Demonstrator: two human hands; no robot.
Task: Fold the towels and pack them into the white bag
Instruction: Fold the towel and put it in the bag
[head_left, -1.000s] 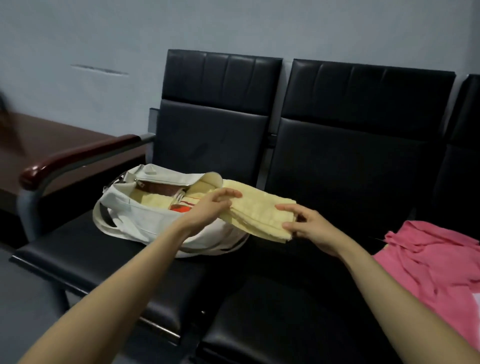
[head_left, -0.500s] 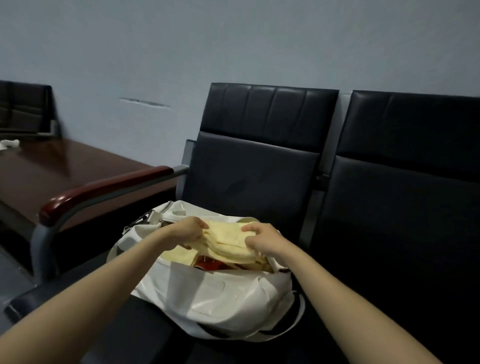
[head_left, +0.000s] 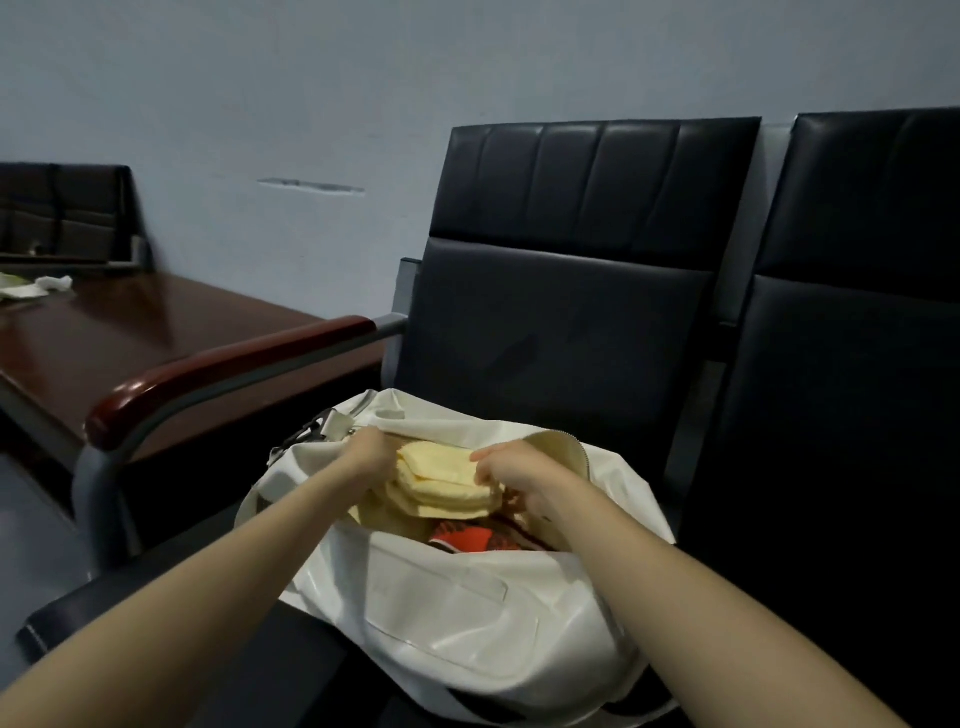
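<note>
The white bag (head_left: 457, 608) lies open on the left black seat. A folded yellow towel (head_left: 441, 483) sits in the bag's mouth, on top of other yellow cloth and a red-orange item (head_left: 462, 538). My left hand (head_left: 371, 454) grips the towel's left end, its fingers hidden inside the bag. Curled fingers of my right hand (head_left: 506, 475) hold the towel's right end, just inside the bag's raised zip edge.
A red-brown armrest (head_left: 218, 374) on a grey frame stands left of the bag. Beyond it is a dark wooden table (head_left: 130, 332) with white scraps (head_left: 36, 286) at its far end. A second black seat (head_left: 852, 364) is on the right.
Both hands carried the folded yellow towel from over the middle seat leftward and lowered it into the open bag. The view swung left, so the pink cloth on the right left the picture.
</note>
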